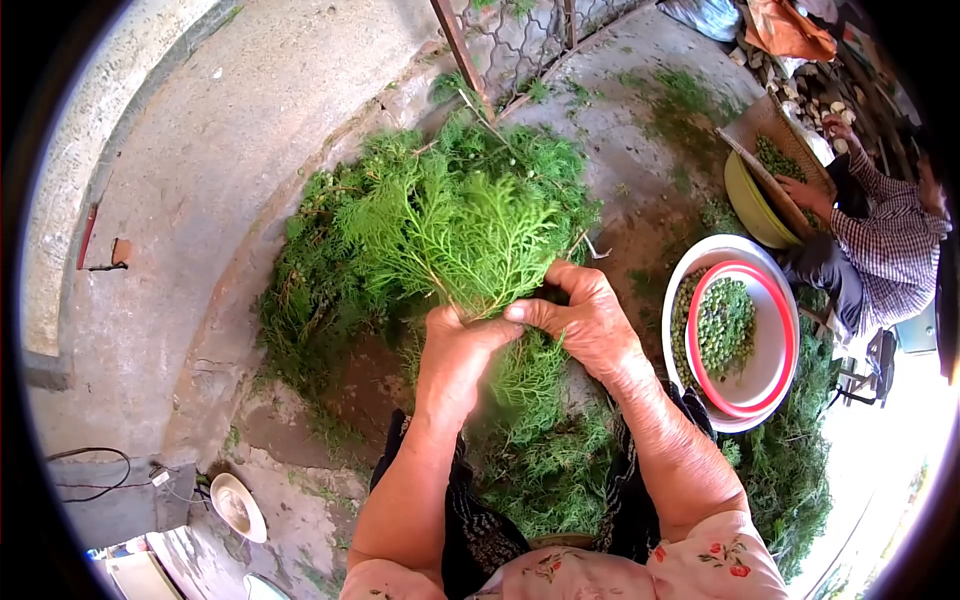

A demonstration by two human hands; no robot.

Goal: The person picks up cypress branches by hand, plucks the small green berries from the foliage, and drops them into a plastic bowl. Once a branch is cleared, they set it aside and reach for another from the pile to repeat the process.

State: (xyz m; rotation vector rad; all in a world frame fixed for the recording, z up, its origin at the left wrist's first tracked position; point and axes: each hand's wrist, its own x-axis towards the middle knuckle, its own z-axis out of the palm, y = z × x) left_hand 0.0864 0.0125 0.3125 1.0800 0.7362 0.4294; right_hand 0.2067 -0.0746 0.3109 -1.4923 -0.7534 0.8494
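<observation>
My left hand [455, 355] grips the stem end of a feathery green sprig bunch [450, 225] and holds it upright in front of me. My right hand [585, 318] pinches the same bunch near its base, with thumb and fingers meeting right beside the left hand. More loose green sprigs [545, 460] lie in my lap under both forearms. A large heap of the same greenery [320, 270] is spread on the concrete ground behind the held bunch.
At my right stands a white basin [775, 280] with a red-rimmed bowl [770, 350] of small green pods inside. Another person in a checked shirt [890, 235] sorts pods on a woven tray [765, 125] over a yellow-green bowl [745, 200]. A small dish [238, 508] lies lower left.
</observation>
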